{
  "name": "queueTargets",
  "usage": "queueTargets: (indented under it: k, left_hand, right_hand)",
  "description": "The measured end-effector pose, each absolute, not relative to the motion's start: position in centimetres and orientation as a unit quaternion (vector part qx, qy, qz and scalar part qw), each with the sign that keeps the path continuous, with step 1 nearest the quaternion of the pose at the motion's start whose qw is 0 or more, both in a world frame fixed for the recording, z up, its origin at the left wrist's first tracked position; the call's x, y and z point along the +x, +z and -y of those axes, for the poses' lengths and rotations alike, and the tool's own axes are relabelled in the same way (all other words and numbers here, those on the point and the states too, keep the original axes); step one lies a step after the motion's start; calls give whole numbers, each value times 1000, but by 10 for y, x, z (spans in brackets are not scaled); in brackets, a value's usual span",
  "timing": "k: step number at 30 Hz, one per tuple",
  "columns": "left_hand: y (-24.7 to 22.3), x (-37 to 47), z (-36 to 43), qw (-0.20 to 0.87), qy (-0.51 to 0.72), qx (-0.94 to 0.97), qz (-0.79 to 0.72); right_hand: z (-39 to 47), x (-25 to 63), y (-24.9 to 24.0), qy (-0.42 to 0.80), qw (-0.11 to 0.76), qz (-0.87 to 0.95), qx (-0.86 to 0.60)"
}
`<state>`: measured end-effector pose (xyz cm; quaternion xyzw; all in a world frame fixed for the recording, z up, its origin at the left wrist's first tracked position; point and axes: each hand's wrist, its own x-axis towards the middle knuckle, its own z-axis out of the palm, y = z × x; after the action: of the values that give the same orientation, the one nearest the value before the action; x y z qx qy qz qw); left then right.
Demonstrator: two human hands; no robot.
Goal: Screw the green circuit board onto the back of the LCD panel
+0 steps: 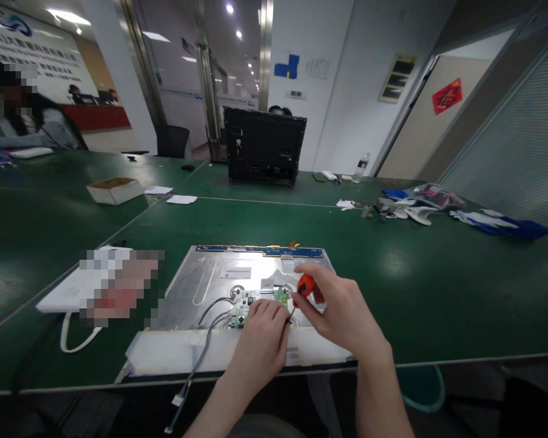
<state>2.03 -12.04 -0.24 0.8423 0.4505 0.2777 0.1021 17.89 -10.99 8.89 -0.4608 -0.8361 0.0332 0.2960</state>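
Note:
A silver metal panel (182,298) with a blue strip (237,249) along its far edge lies at the table's front edge. On it sits a green circuit board (242,304) with grey cables (207,340) hanging off the front. My right hand (340,307) grips a red screwdriver (305,285) by its handle, the shaft tilted down to the board's right end. My left hand (265,331) rests on the board beside the tip, fingers bent together; whether it pinches anything is hidden. A white strip (173,353) runs along the panel's near side.
A white device (68,286) with a cable lies left of the panel. Farther back are an open box (115,190), papers (181,199), a black monitor (265,146), a bottle (360,167) and scattered bags (433,196). A person (27,121) sits far left.

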Motion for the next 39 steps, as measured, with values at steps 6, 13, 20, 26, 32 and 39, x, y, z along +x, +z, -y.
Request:
queueTargets:
  k: [6, 13, 20, 26, 32, 39]
  left_hand:
    - [-4, 21, 120, 90, 285, 842, -450]
    - [-5, 21, 120, 95, 284, 842, -448]
    - [-2, 20, 121, 108, 283, 840, -451]
    - [-3, 20, 120, 102, 277, 843, -450]
    - [-4, 20, 120, 98, 268, 845, -452]
    - [-4, 20, 119, 94, 262, 846, -455]
  right_hand:
    - [109, 178, 90, 19, 298, 836, -461]
    - [113, 178, 93, 74, 295, 839, -452]
    - [109, 179, 89, 29, 298, 836, -460]
    - [109, 180, 91, 15, 288, 839, -461]
    - [114, 179, 94, 74, 300, 850, -426]
    - [112, 179, 91, 55, 304, 843, -440]
